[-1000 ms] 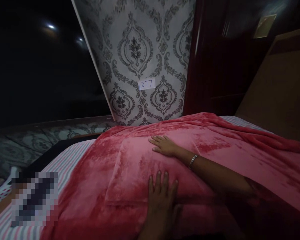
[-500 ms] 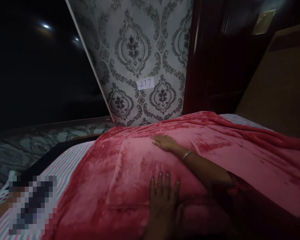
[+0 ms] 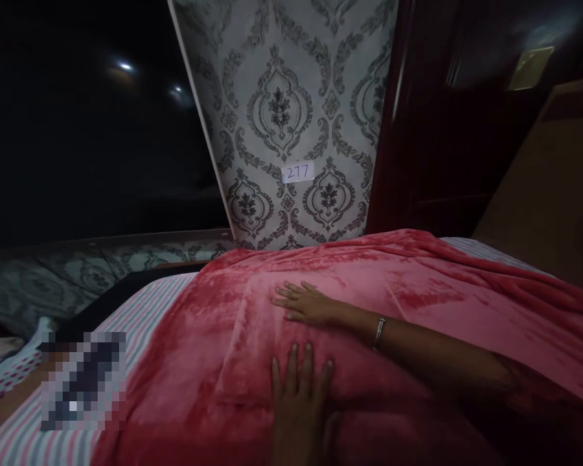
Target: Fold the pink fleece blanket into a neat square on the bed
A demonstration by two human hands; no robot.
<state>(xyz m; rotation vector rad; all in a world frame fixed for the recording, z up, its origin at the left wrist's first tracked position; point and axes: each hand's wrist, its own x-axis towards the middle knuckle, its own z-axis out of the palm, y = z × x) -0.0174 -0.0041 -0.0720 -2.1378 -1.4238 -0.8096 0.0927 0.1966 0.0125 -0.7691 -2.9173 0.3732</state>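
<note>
A rectangular folded piece of red plush cloth lies on a red plush blanket. My left hand rests palm down on its near part, with fingers spread and pointing away from me. Farther off, my right hand, with a silver bangle on the wrist, lies flat on the upper part of the same piece. Its fingers are apart and point left. Neither hand grips anything. The left edge and near-left corner of the piece show; my right arm covers part of its right side.
A striped sheet shows beside the blanket at the left. A large dark screen stands at the left, near a patterned wall with a paper label. A dark red door and a brown panel are at the right.
My right hand has slid left and toward me across the folded piece, its fingers spreading. My left hand stays flat on the plush. The view has shifted slightly.
</note>
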